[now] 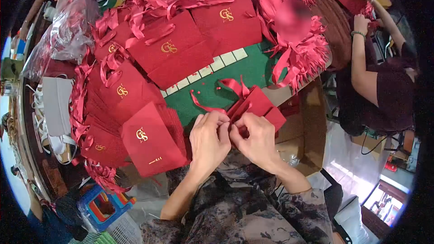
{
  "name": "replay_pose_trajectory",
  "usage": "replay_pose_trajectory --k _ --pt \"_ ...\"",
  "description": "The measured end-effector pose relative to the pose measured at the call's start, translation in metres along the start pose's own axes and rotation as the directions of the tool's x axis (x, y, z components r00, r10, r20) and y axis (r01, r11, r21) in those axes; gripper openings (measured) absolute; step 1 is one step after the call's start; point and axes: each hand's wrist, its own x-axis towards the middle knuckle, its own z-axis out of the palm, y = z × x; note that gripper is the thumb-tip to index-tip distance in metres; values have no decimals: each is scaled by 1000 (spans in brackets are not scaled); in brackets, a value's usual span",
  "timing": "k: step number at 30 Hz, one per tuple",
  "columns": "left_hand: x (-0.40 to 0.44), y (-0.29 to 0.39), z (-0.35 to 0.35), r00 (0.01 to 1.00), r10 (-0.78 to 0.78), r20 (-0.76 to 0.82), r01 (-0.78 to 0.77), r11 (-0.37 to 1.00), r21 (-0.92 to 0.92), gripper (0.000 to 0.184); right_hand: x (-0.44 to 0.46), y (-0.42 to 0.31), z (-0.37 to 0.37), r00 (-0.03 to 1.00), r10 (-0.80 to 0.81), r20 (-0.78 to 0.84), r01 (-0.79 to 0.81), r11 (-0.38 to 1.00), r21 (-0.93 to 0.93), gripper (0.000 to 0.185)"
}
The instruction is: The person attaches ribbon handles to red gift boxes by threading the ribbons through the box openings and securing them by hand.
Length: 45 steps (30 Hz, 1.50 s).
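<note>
A small red paper gift bag (266, 104) lies tilted in front of my body, at the front edge of the green mat. My left hand (210, 138) is closed in a pinch at its near left edge, where a red ribbon (205, 107) runs into the fingers. Close beside it, my right hand (256, 138) pinches the bag's near edge, thumb and forefinger together. The fingertips of both hands nearly meet, and the exact spot they grip is partly hidden. Another loop of ribbon stands up from the bag's top.
Stacks of red bags (169, 47) with gold lettering cover the left and back. A heap of ribbons (294, 49) lies at the back right. The green mat (185, 108) has small red scraps. An open cardboard box (312, 129) stands right. Another person's arm (364, 74) works far right.
</note>
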Motion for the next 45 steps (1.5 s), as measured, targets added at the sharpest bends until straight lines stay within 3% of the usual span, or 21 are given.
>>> replay_pose_trajectory --k 1,3,6,8,10,11,13,16,24,27,29,32,38,41,43,44,45 --pt "0 -1 1 1000 5 -16 -5 1000 -3 8 -1 2 2 1000 -7 -3 7 1000 -2 19" --pt "1 0 2 999 21 -26 -21 1000 -9 8 -5 9 11 957 -275 -94 252 945 -208 20" --pt "0 1 2 999 40 -30 -40 999 -12 8 -6 11 12 951 -282 -123 257 948 -188 21" --pt "-1 2 3 998 49 -32 -49 999 -9 8 -6 9 9 966 -228 -123 214 970 -117 20" --pt "-2 2 2 998 55 -23 -55 998 0 8 -6 7 8 997 71 -39 -65 989 130 18" --pt "-3 4 2 998 58 -27 -58 998 1 8 -7 8 9 997 66 -41 -61 990 130 18" --pt "-3 6 1 998 40 -53 -42 998 -35 7 -7 12 9 991 -71 -110 77 996 52 17" --pt "0 3 -1 997 50 -65 -53 997 -50 7 -10 5 1 983 -153 -97 142 984 -106 15" --pt "-1 6 -8 990 114 -89 -112 993 24 7 5 -2 -45 921 -363 -140 332 921 -206 22" --pt "0 8 -9 991 113 -78 -113 994 10 8 26 -10 -59 897 -432 -91 403 886 -230 25" --pt "2 10 -11 986 139 -87 -137 990 23 8 36 -10 -61 844 -521 131 536 800 -271 26" --pt "4 13 -15 973 203 -111 -193 977 93 8 42 2 -49 850 -455 267 509 839 -190 26" --pt "4 11 -13 978 189 -85 -184 981 61 4 45 12 -40 826 -527 201 558 814 -161 23" --pt "5 11 -13 970 234 -63 -229 970 77 16 44 16 -41 824 -547 148 566 809 -159 21" --pt "0 18 -13 951 237 -196 -244 970 -11 35 44 20 -43 825 -552 124 566 809 -162 19" --pt "-3 17 -11 952 237 -195 -244 970 -12 35 43 22 -44 834 -536 130 550 825 -130 18" --pt "-7 14 -8 976 127 -176 -142 987 -80 43 43 23 -44 843 -521 136 534 840 -98 16"
